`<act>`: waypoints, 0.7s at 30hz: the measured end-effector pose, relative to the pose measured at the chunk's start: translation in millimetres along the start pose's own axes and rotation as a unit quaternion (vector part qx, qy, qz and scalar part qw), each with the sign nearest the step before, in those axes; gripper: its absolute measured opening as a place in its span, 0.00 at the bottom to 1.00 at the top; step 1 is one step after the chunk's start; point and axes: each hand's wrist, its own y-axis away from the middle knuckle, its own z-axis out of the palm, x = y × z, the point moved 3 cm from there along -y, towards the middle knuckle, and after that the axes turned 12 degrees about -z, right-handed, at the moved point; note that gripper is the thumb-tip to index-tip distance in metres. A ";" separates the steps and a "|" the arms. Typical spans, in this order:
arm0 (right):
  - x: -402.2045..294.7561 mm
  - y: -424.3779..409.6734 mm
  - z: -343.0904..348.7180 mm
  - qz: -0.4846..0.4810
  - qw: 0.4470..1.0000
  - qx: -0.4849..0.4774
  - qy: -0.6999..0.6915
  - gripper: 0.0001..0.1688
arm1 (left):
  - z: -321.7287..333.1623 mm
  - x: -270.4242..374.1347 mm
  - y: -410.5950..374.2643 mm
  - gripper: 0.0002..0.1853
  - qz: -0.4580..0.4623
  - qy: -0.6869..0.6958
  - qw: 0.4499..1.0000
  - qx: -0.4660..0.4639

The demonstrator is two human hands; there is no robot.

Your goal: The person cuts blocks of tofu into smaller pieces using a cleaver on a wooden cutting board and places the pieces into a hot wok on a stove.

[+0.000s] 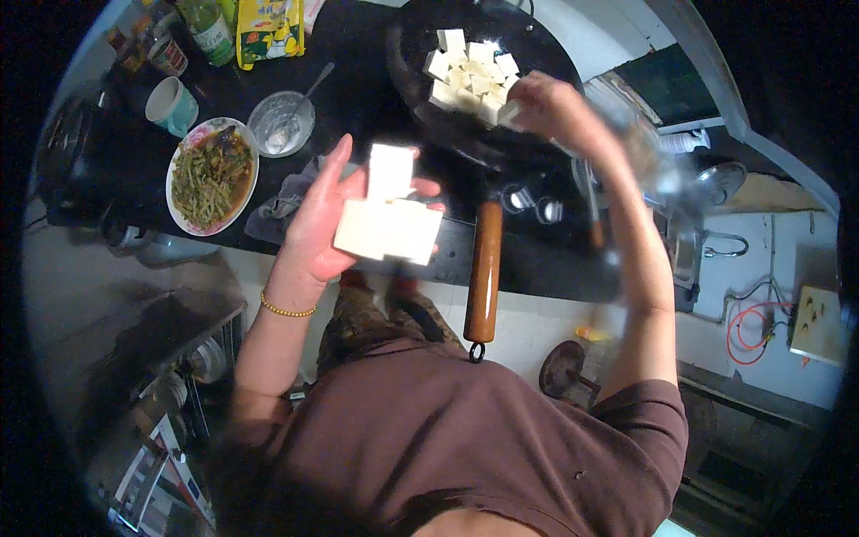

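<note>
My left hand [321,231] is palm up in front of the stove, carrying several white tofu pieces [388,228]. Their tops are overexposed, and the fingers beneath are partly hidden. Over the right side of a black wok [413,80], my right hand [557,107] is blurred, its fingertips pinching a pale tofu piece [511,113]. That piece is right against a cluster of tofu blocks [472,75] heaped in the wok. The wok's brown wooden handle [484,272] points back towards my body, ending in a metal ring.
Left on the dark counter are an oval plate of green vegetables [211,178], a glass bowl with a spoon [282,124], a teal mug [172,107], a yellow packet [270,33] and a green bottle [209,30]. A grey cloth [282,201] lies near the edge. A sink faucet [728,243] is at right.
</note>
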 end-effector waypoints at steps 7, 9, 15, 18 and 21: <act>-0.6 -15.6 57.7 0.037 0.999 -0.027 0.011 0.14 | -3.6 0.5 0.5 0.39 0.000 -0.008 1.000 -0.001; -15.3 -19.2 42.3 0.044 0.996 -0.034 -0.074 0.14 | -2.9 -0.9 3.3 0.39 0.010 -0.020 1.000 0.015; -88.5 -24.0 -6.2 0.034 0.939 -0.019 -0.341 0.20 | 16.0 -7.7 -3.2 0.39 -0.024 -0.060 0.998 -0.027; -120.9 -27.7 -3.3 -0.007 0.889 -0.080 -0.451 0.25 | 31.9 -13.6 -6.1 0.38 -0.038 -0.078 0.996 -0.023; -131.2 -23.2 -2.1 -0.003 0.899 -0.150 -0.411 0.23 | 37.4 -17.7 -8.6 0.39 -0.058 -0.103 0.993 -0.027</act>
